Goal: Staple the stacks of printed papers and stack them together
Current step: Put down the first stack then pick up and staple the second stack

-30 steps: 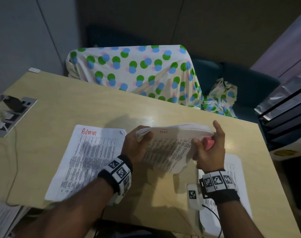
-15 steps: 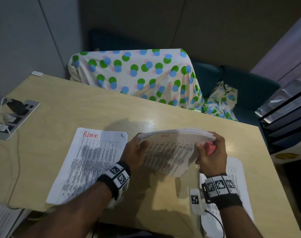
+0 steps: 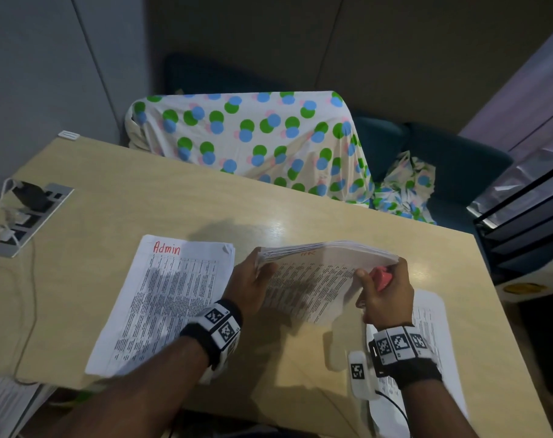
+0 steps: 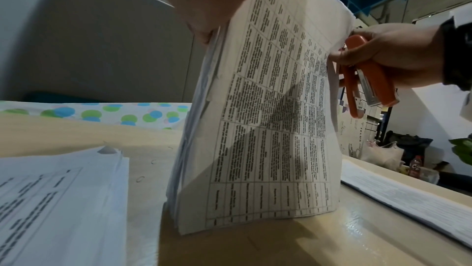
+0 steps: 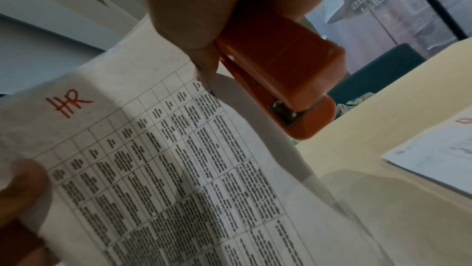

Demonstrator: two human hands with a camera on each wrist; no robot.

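A stack of printed papers marked "HR" in red stands on its lower edge on the table, tilted toward me. My left hand grips its upper left corner. My right hand holds an orange stapler and pinches the stack's upper right corner with the thumb. A second stack marked "Admin" lies flat to the left. A third stack lies flat under my right wrist.
The wooden table has a power socket panel with plugs and cables at its far left. Beyond the far edge stands a chair under a dotted cloth. A dark shelf unit stands to the right.
The HR stack has stayed upright between both hands. My right index finger, raised above the stack's top edge a second ago, has come down onto the corner.
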